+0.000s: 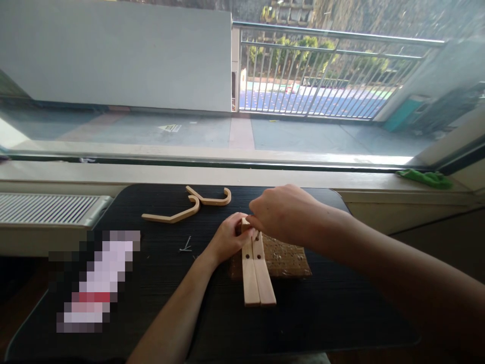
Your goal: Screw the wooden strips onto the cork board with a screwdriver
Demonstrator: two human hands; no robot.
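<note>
Two pale wooden strips (252, 283) lie side by side, with dark holes in them, partly over a brown cardboard piece (286, 255). My left hand (230, 235) is closed round the far end of the strips, from the left. Above that same end, my right hand (278, 212) is curled with its fingertips close together at the wood. What the right fingers pinch, if anything, is hidden by the hand. Several thin metal nails or screws (185, 246) lie on the table left of my left hand.
Two curved wooden hooks (178, 216) rest at the back of the black table (159, 283). A pixelated pale item (104, 268) is at the left. Behind are a white radiator (49, 210), a windowsill (189, 176) and a green cloth (424, 178).
</note>
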